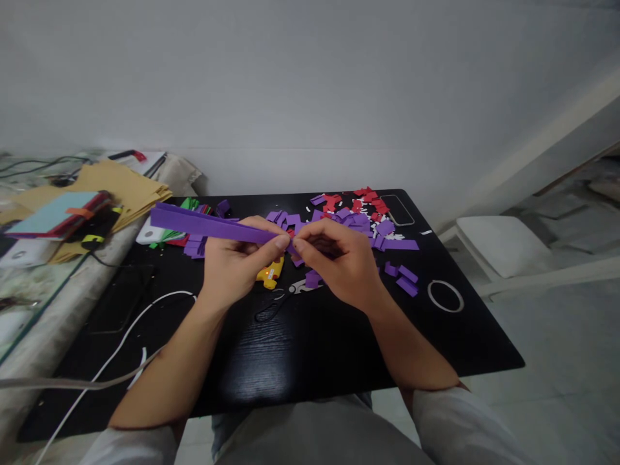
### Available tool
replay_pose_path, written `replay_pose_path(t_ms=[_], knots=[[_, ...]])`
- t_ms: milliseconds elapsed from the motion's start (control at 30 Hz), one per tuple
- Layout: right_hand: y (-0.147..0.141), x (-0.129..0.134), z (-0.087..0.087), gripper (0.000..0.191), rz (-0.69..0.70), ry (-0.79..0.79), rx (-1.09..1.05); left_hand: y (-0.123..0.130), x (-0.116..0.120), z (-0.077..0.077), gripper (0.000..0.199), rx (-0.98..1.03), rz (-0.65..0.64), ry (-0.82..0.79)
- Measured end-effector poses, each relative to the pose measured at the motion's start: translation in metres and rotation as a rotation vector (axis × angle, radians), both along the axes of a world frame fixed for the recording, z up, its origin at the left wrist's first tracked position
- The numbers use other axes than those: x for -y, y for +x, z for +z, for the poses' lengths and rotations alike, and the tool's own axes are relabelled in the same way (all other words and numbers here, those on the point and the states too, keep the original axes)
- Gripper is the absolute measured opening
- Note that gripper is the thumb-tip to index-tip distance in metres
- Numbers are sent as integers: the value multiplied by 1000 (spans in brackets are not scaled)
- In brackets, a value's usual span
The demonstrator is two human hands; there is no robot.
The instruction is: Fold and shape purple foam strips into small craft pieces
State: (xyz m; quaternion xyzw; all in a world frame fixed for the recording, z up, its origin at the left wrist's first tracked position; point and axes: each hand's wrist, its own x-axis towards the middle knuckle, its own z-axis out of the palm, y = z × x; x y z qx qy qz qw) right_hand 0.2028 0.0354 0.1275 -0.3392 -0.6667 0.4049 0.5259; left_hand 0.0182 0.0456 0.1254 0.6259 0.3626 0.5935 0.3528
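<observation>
Over the middle of the black table, my left hand (pixel 242 258) pinches a long purple strip (pixel 203 223), which looks folded or layered and sticks out to the left. My right hand (pixel 339 258) is closed at the strip's right end, thumb against forefinger, almost touching my left thumb. Just beneath the hands lie a yellow tool (pixel 270 272), partly hidden, and scissors (pixel 290 290) with black handles. Behind my right hand spreads a pile of cut purple pieces (pixel 356 221). Red pieces (pixel 372 200) and small white bits are scattered farther back.
A clear-edged phone case (pixel 397 210) and a pale ring (pixel 445 296) lie on the table's right side. A white cable (pixel 145 323) crosses the left side near a dark phone-like slab (pixel 123 300). Green strips (pixel 177 232) lie at the back left. A white stool (pixel 504 245) stands right.
</observation>
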Motion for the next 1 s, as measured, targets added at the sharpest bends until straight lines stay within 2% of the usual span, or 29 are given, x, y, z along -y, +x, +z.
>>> replay_pose_path(t_ms=[233, 767, 1000], knots=[[7, -2, 2, 10, -21, 6, -2, -13, -7, -3, 12, 57, 89, 59], [3, 1, 1, 9, 24, 17, -10, -6, 0, -2, 8, 7, 54, 92], [8, -2, 3, 8, -5, 8, -53, -14, -9, -4, 7, 101, 73, 130]])
